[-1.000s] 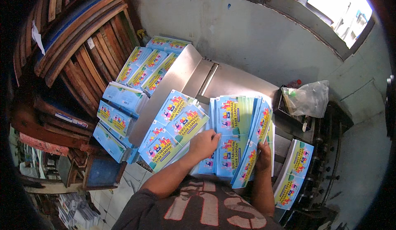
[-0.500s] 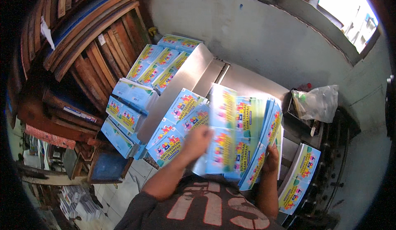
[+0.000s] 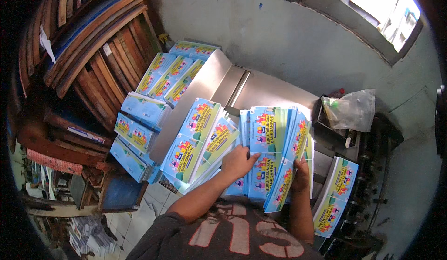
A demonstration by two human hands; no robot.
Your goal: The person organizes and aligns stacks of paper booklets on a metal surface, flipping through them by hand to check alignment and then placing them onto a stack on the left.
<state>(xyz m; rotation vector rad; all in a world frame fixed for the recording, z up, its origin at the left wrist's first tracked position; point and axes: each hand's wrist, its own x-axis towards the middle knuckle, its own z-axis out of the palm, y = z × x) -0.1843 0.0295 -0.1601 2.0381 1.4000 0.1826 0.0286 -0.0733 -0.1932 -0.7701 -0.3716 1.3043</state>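
Leftward, stacked booklets (image 3: 198, 139) beside hands' sheets (image 3: 272, 143).

Both hands (image 3: 238, 163) (image 3: 301, 172) forward, fingers curled

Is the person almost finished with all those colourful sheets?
Done: piles stand on the left. In hand: the left hand and right hand grip a fanned bunch. Left: loose sheets beside it and a pile at right.

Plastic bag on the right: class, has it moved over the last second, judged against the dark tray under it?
No. The plastic bag lies in the same spot on the dark tray, at the right end of the metal table.
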